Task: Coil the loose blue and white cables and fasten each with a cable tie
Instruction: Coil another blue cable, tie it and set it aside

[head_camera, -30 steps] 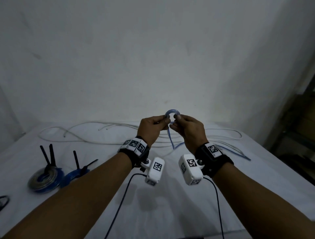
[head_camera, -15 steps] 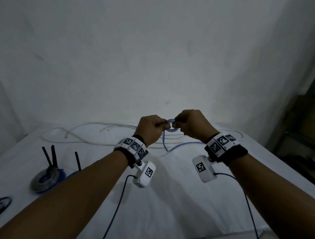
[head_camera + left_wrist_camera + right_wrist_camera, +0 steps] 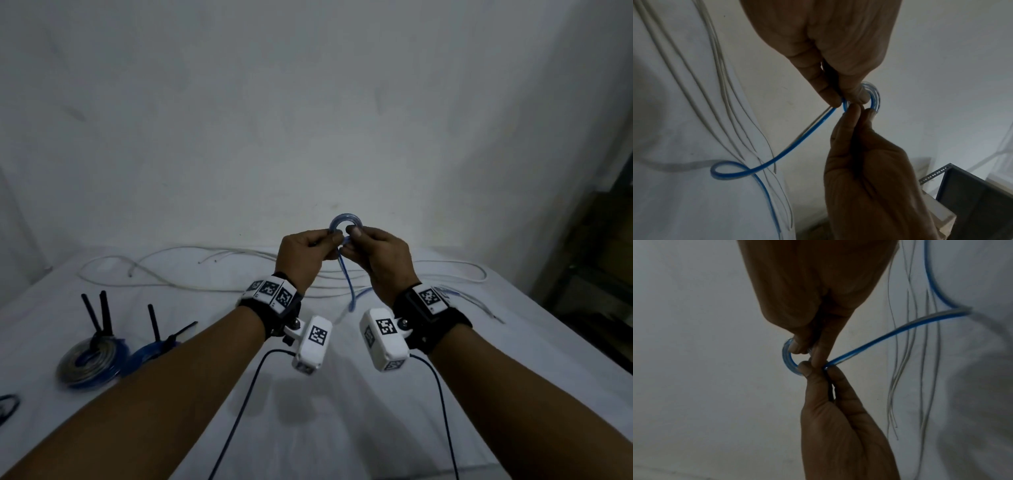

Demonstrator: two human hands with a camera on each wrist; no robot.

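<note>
Step in hand: winding a thin blue plastic-sheathed cable (image 3: 345, 274) into a small coil, early turns only. Both hands are raised above the white cloth-covered table (image 3: 342, 428), mid-scene. The left hand (image 3: 303, 258) pinches the small blue loop (image 3: 344, 221) between thumb and fingertips; the right hand (image 3: 380, 260) pinches the same loop from the right side, thumb on top. Both grips are closed tight on the cable, fingers curled. The cable's free length hangs from the loop to the table and trails off to the right. Long loose white cables (image 3: 205, 274) lie along the far side. Two finished coils with black cable ties (image 3: 92, 359) sit near left. Next move, judged: one hand holds the loop while the other draws up slack for another turn, keeping turns aligned; a tie comes later.
</note>
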